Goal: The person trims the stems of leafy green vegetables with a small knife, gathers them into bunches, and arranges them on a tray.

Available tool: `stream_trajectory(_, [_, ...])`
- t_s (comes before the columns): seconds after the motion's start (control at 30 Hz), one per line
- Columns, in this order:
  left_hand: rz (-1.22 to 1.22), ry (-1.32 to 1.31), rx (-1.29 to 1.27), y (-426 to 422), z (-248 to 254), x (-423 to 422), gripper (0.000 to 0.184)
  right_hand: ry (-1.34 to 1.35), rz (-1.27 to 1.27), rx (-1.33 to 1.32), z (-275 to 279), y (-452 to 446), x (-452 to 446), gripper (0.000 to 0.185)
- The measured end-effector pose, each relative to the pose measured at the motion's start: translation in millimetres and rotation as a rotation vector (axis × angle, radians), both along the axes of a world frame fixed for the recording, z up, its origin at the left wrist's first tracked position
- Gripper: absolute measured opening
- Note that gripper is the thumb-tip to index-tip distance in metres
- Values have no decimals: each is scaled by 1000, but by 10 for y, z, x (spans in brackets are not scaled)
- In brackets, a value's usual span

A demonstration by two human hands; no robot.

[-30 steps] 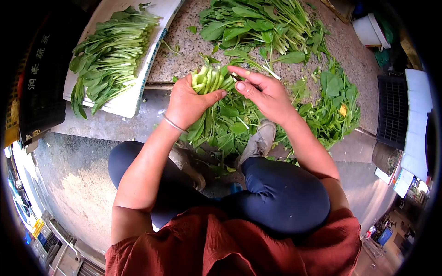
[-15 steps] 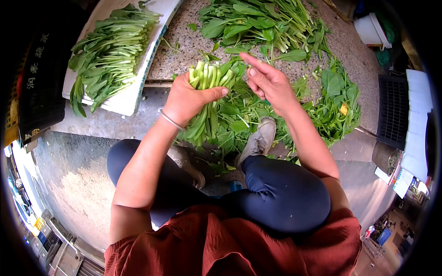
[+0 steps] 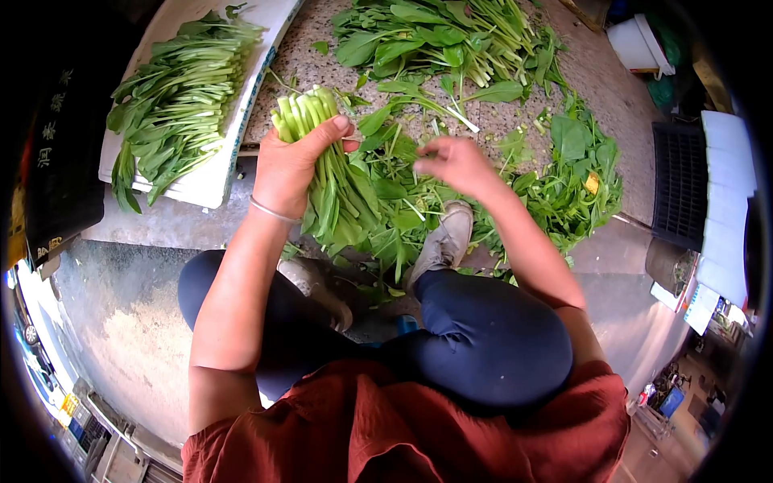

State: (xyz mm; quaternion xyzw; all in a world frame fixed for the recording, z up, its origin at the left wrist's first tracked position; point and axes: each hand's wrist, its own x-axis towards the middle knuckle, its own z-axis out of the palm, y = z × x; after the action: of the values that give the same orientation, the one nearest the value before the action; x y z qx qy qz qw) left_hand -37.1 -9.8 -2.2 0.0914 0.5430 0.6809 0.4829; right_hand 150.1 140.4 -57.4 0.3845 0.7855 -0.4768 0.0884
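My left hand [image 3: 288,171] is wrapped around a bunch of leafy greens [image 3: 342,197]. Their pale stem ends point up past my thumb, and the leaves hang down toward my shoes. To the right, my right hand [image 3: 463,165] is apart from the bunch, above loose leaves on the stone slab. Its fingers are curled and blurred, and whatever they may hold is hidden. Beneath both hands spreads a heap of loose leaves [image 3: 394,213]. A single stalk with a white cut end [image 3: 459,117] lies just beyond my right hand.
At the left, a white foam lid [image 3: 256,68] bears a row of greens [image 3: 189,105]. More greens [image 3: 451,36] are piled at the back of the speckled slab [image 3: 596,80]. Leaf scraps [image 3: 576,173] lie right. A black crate [image 3: 678,189] and a white bucket [image 3: 638,44] stand farther right.
My left hand has shifted left with the bunch, tilting its stem ends leftward. My right hand has moved slightly left and down, its extended index finger now bent. The stalk beyond it is newly visible.
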Motion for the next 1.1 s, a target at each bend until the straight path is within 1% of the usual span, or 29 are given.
stream_trajectory(0.03, [-31,65,-20,-4,-21,6,18,-2,0,2,-45,98,1,41])
stream_trajectory(0.1, [-38,84,-19,-2,-46,17,18,80,-444,430,-197,325,70,43])
stream_trajectory(0.13, [-42,103,-21,0,-47,16,18,82,-445,431,-252,391,101,43])
stream_trajectory(0.2, [-23,98,-20,-3,-40,17,17,93,-415,716,-392,504,176,39])
stream_trajectory(0.23, [-4,91,-20,-6,-42,22,17,76,-377,648,-519,579,219,35])
stream_trajectory(0.27, [-4,90,-21,-8,-56,24,17,75,-376,647,-644,660,261,35])
stream_trajectory(0.33, [-44,160,-42,-11,-93,18,18,250,-431,268,-701,718,255,37])
stream_trajectory(0.37, [-44,163,-45,-11,-102,26,18,253,-431,265,-724,731,282,37])
stream_trajectory(0.43, [-57,331,-79,-10,-116,57,20,330,-548,-160,-241,515,162,31])
stream_trajectory(0.47, [-58,331,-79,-10,-128,59,20,330,-549,-160,-31,397,106,31])
stream_trajectory(0.53, [-136,681,-122,7,-76,80,22,292,-355,-294,256,172,19,21])
stream_trajectory(0.57, [-144,741,-121,0,8,146,21,290,-353,-294,257,108,10,21])
stream_trajectory(0.6, [-142,739,-122,0,-32,164,21,328,-193,-128,264,54,-4,21])
stream_trajectory(0.63, [-191,785,-10,2,-110,176,21,365,-34,38,280,-3,-27,21])
stream_trajectory(0.67, [-241,829,103,-1,-162,184,21,365,-32,37,313,-55,-46,21])
stream_trajectory(0.73, [-277,826,82,-23,-157,191,22,352,-78,-104,490,-154,-130,19])
stream_trajectory(0.8, [-356,801,-46,-49,-117,187,20,398,-82,-119,548,-197,-161,21])
stream_trajectory(0.87, [-339,754,-61,-53,-106,168,22,407,-89,-177,640,-222,-185,23])
stream_trajectory(0.93, [-304,604,-52,-36,-109,139,21,429,-89,-190,644,-224,-188,25])
stream_trajectory(1.0, [-334,582,-84,-59,-92,117,21,447,-87,-204,634,-226,-183,27])
stream_trajectory(1.07, [-315,438,-68,-52,-93,115,20,489,-98,-241,616,-206,-174,35])
stream_trajectory(1.1, [-314,438,-68,-47,-96,102,20,489,-97,-242,622,-183,-164,35])
